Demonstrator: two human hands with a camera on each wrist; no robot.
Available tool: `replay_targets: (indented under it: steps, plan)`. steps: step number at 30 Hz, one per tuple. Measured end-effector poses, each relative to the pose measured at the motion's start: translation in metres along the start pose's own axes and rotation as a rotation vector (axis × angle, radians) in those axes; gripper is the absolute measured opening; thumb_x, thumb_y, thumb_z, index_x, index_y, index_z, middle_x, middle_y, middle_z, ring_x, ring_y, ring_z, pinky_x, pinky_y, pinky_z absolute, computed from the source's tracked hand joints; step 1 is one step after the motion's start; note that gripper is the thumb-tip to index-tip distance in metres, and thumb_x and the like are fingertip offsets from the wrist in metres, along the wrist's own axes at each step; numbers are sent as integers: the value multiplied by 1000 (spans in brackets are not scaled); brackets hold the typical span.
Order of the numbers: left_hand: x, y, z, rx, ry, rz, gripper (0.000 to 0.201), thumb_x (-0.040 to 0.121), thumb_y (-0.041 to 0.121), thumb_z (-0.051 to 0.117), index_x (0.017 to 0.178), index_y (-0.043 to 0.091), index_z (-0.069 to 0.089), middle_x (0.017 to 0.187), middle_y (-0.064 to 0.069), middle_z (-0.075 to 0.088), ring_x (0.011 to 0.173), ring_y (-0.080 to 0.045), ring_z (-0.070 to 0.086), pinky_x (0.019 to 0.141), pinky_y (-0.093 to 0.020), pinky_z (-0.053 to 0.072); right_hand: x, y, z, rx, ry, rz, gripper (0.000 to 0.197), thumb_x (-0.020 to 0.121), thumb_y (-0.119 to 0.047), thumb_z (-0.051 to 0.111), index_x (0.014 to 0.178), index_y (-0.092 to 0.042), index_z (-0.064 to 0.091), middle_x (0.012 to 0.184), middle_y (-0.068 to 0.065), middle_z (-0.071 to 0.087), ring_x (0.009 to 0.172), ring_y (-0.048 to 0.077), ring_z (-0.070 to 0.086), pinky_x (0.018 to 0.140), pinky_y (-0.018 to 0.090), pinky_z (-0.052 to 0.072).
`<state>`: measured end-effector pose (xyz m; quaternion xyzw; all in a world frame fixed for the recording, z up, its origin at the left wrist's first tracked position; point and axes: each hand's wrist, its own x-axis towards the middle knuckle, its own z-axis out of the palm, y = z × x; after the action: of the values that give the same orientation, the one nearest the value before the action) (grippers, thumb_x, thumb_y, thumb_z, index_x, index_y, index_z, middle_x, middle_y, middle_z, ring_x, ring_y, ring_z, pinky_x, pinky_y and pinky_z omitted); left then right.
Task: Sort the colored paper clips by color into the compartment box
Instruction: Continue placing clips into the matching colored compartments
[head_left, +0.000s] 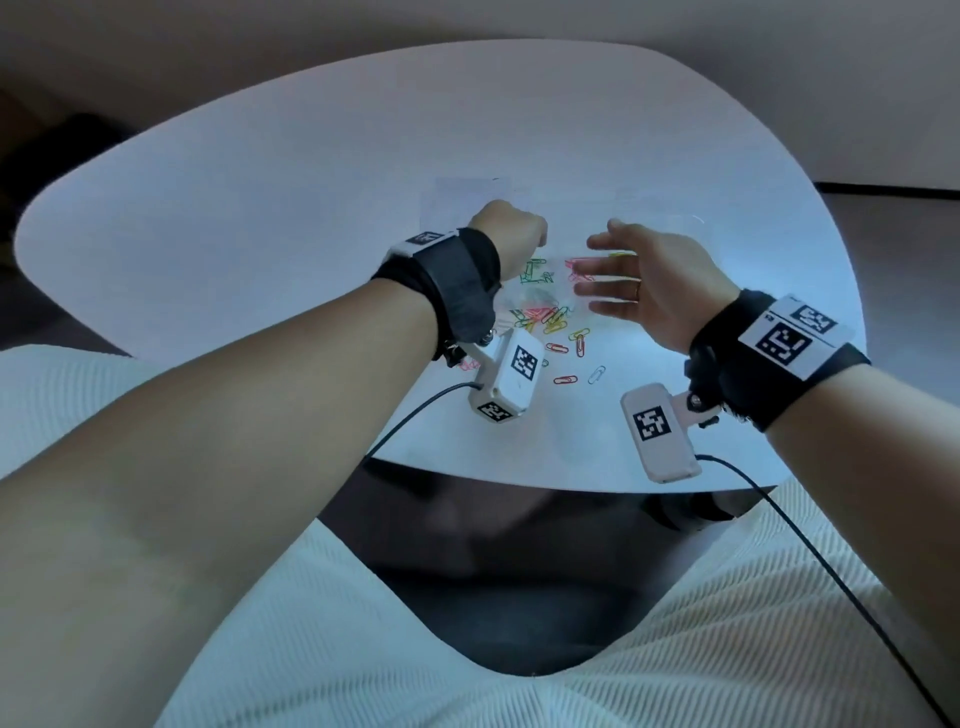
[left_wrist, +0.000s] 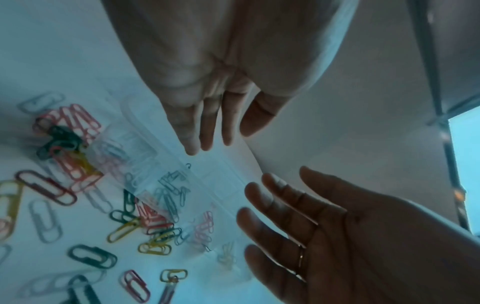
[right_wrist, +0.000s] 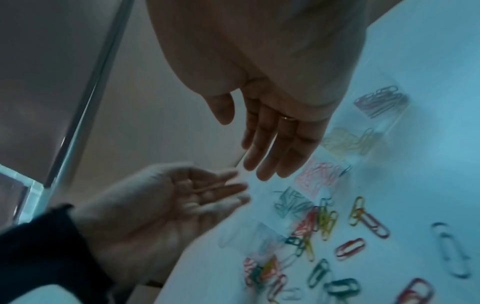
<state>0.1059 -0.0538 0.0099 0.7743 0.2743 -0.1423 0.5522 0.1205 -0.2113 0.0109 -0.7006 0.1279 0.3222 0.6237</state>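
A clear compartment box (head_left: 558, 260) lies mid-table and holds green clips (head_left: 535, 273), pink clips (head_left: 576, 267) and yellow ones in separate cells. In the right wrist view the box (right_wrist: 259, 191) shows pink clips (right_wrist: 319, 176) and teal-green clips (right_wrist: 291, 203). Loose mixed clips (head_left: 556, 325) are scattered on the table in front of it. My left hand (head_left: 514, 234) hovers over the box's left part, its fingers (left_wrist: 205, 133) straight. My right hand (head_left: 608, 280) hovers over the right part, palm facing left and its fingers (right_wrist: 272, 154) spread. I see nothing clearly held by either hand.
The white rounded table (head_left: 260, 208) has bare surface to the left, right and behind the box. Single clips, such as a red one (head_left: 565, 380) and a pale one (head_left: 596, 374), lie toward the near edge. My lap in white cloth sits below that edge.
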Motion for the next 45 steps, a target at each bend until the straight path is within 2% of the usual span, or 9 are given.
replay_targets:
  steps: [3,7,14,19,24,29,37,41,45]
  plan:
    - [-14,-3,1,86,68,131,13,86,14,52,86,13,65,84,-2,65,76,-21,60,79,-35,55,-2,11,1,-239,38,-81,22,96,-30,57,96,-12,70,83,4,73,71,19,68,65,31,52]
    - [-39,-34,8,372,57,206,9,81,17,61,80,19,69,82,4,69,77,-17,65,69,-26,53,-3,34,5,-735,20,-248,16,93,-19,62,100,-13,75,81,-2,72,69,13,64,57,19,47]
    - [-46,-109,14,724,-78,138,15,82,34,62,95,37,68,102,9,68,94,-20,63,81,-31,52,-2,69,20,-1265,-68,-330,28,95,-17,55,115,-26,72,117,3,71,103,21,65,87,27,51]
    - [-45,-104,19,719,-91,242,25,88,34,61,111,40,68,105,5,69,98,-20,62,83,-33,52,4,79,25,-1458,-106,-309,28,93,-18,47,85,-31,70,87,5,67,79,28,63,61,28,45]
    - [-40,-107,30,821,-145,313,33,93,37,54,125,37,61,116,2,66,109,-22,58,85,-33,48,5,83,21,-1496,23,-300,19,92,-31,58,97,-21,74,88,8,66,76,29,62,62,28,45]
    - [-36,-113,35,929,-172,347,28,96,30,51,116,20,68,114,-7,62,107,-29,58,84,-33,47,6,86,18,-1402,42,-285,13,88,-28,66,94,-21,74,92,7,68,80,29,63,67,30,50]
    - [-33,-119,38,937,-170,426,23,88,6,51,105,13,65,103,-9,66,97,-30,59,83,-37,49,8,87,23,-1356,69,-198,12,83,-29,68,88,-18,70,85,6,66,75,26,62,64,28,49]
    - [-35,-123,41,932,-174,410,24,85,10,56,108,15,59,100,-9,64,95,-29,58,80,-37,50,6,88,23,-1333,10,-124,21,80,-34,69,84,-14,64,84,6,64,77,26,63,66,29,51]
    - [-33,-114,30,827,-109,344,26,82,19,60,107,19,65,103,-2,64,97,-23,59,80,-30,46,6,79,14,-913,20,-165,18,81,-23,58,69,-10,57,67,4,58,61,19,52,56,25,39]
